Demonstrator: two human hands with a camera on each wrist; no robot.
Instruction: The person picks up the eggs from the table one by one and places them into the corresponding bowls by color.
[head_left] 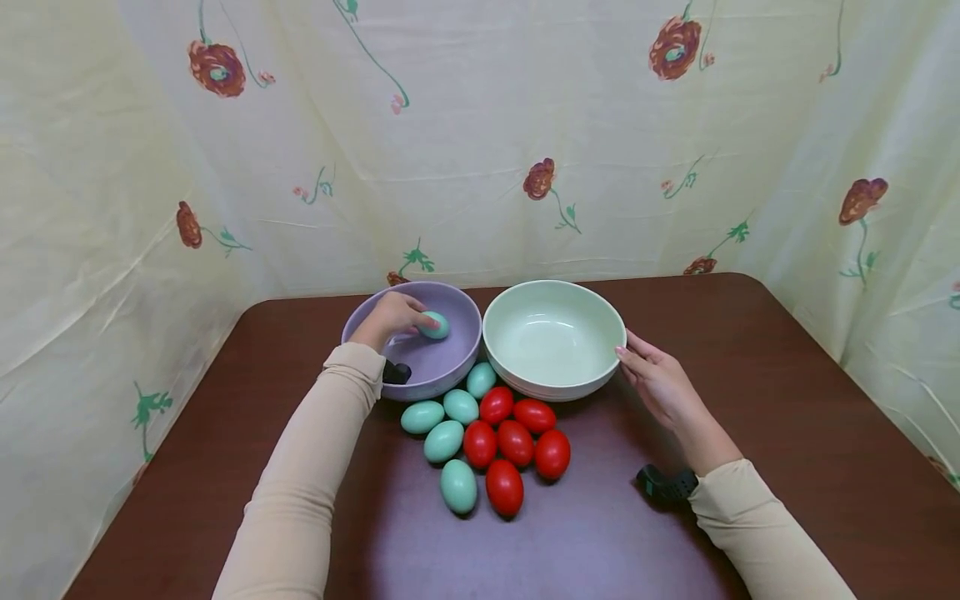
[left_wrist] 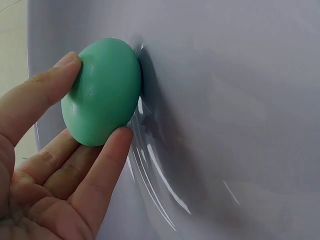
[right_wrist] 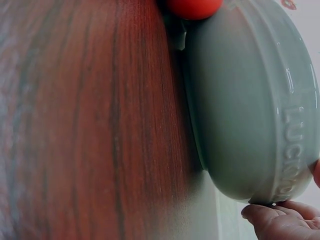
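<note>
My left hand (head_left: 396, 318) reaches over the purple bowl (head_left: 463, 312) and holds a mint-green egg (left_wrist: 102, 92) between thumb and fingertips. In the left wrist view the egg is close to the bowl's smooth inner wall. At the right side of the pale green bowl (head_left: 551, 387), my right hand (head_left: 662, 390) holds its edge, thumb at the rim and fingers against the outer wall. Raised lettering shows on that wall in the right wrist view. The pale green bowl holds nothing.
In front of the bowls lie several mint-green eggs (head_left: 443, 441) and several red eggs (head_left: 515, 442), grouped by colour, on the dark brown table (head_left: 600, 542). A flower-patterned curtain (head_left: 450, 167) hangs behind the table and at its sides.
</note>
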